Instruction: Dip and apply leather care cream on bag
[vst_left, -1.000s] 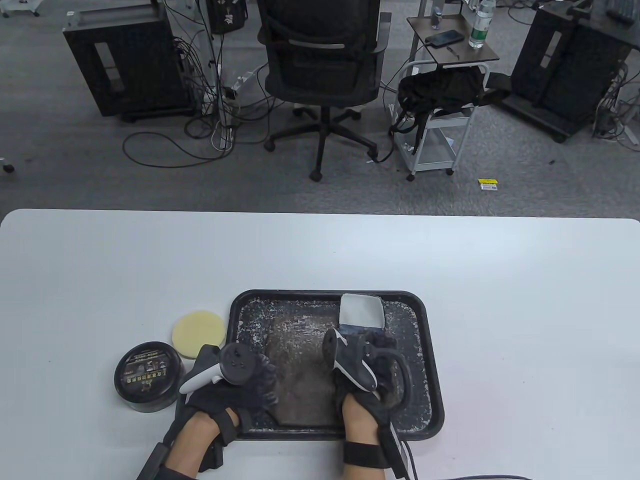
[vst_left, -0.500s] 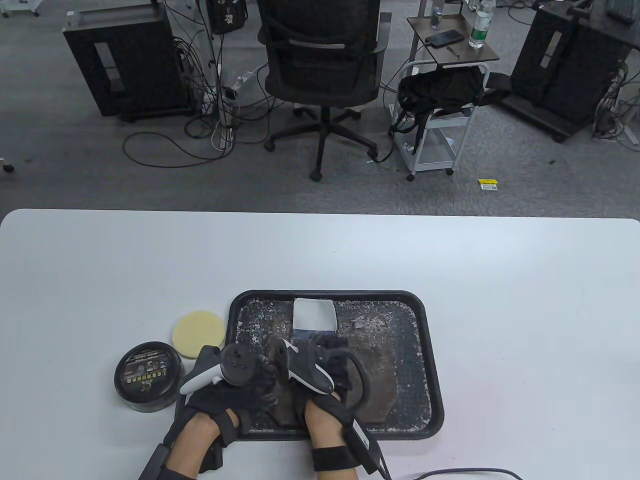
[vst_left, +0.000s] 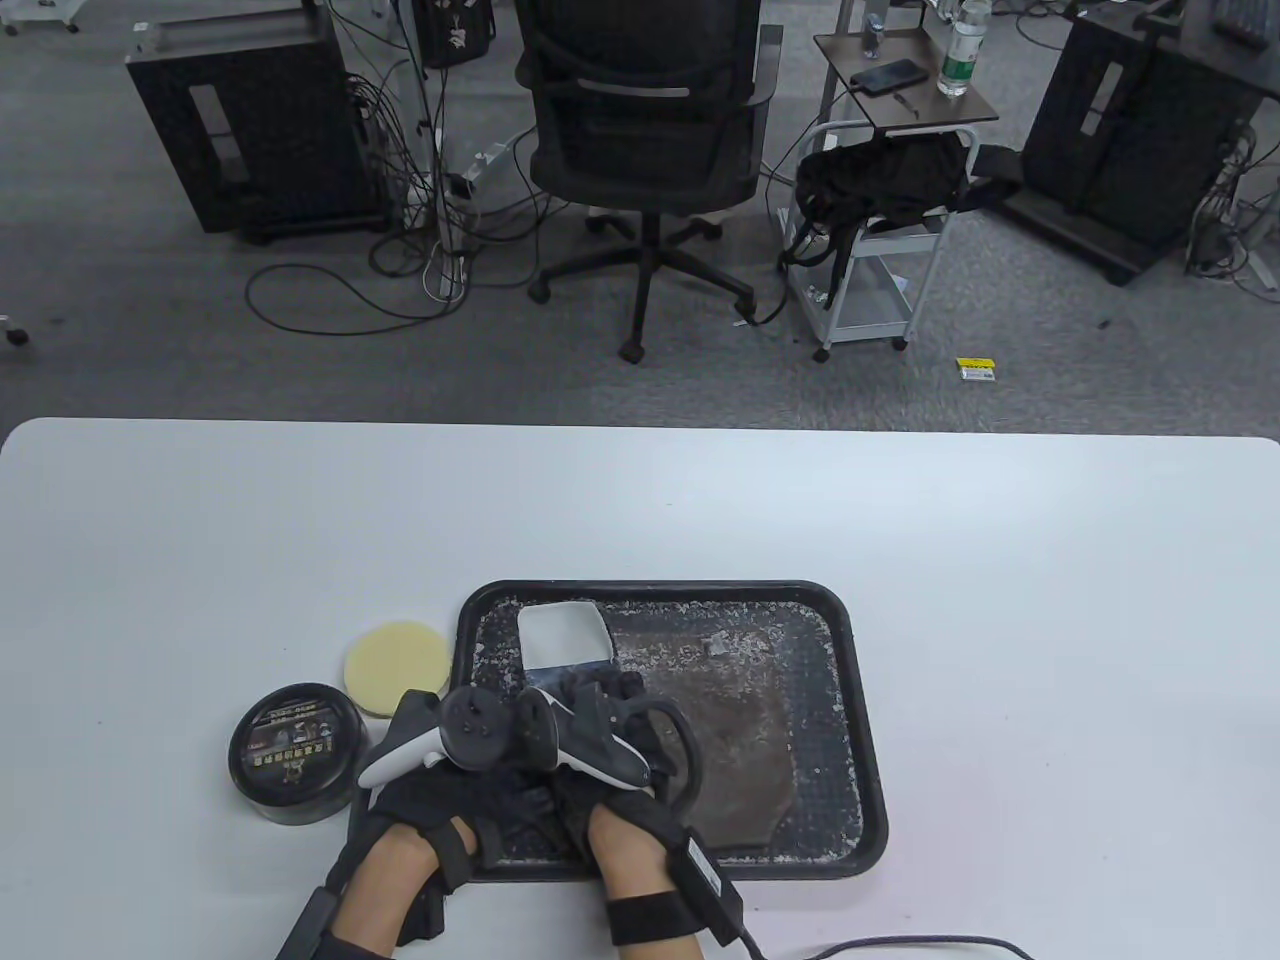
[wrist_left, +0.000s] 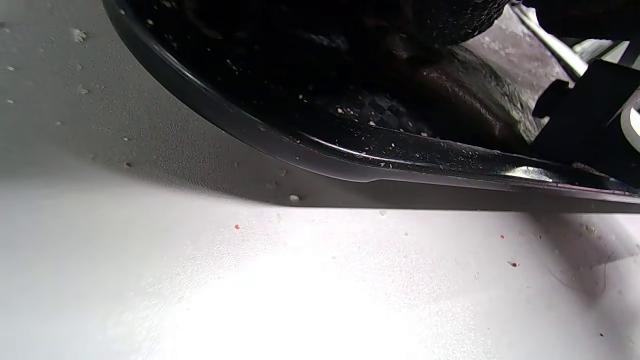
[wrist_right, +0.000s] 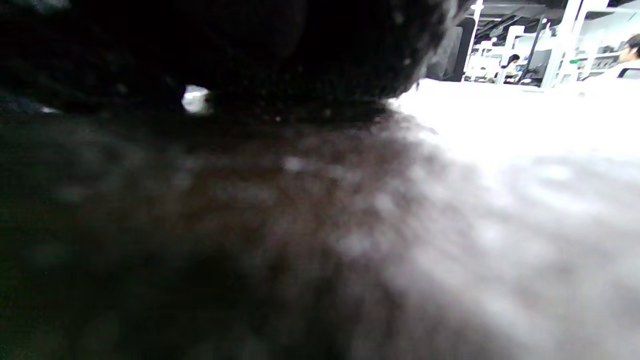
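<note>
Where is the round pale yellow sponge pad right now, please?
In the table view, the round pale yellow sponge pad lies on the white table, just left of the black tray and behind the round black cream tin.

Seen close and blurred: a dark gloved hand (wrist_right: 225, 45) filling the upper left, pressed low against a brown, mottled leather surface (wrist_right: 280, 240) spread across the foreground. A small white patch (wrist_right: 195, 98) glimpsed in a gap beneath the glove. Behind, at right, a bright white tabletop (wrist_right: 505, 115); beyond it, white posts (wrist_right: 565, 35) and seated people, out of focus.
</note>
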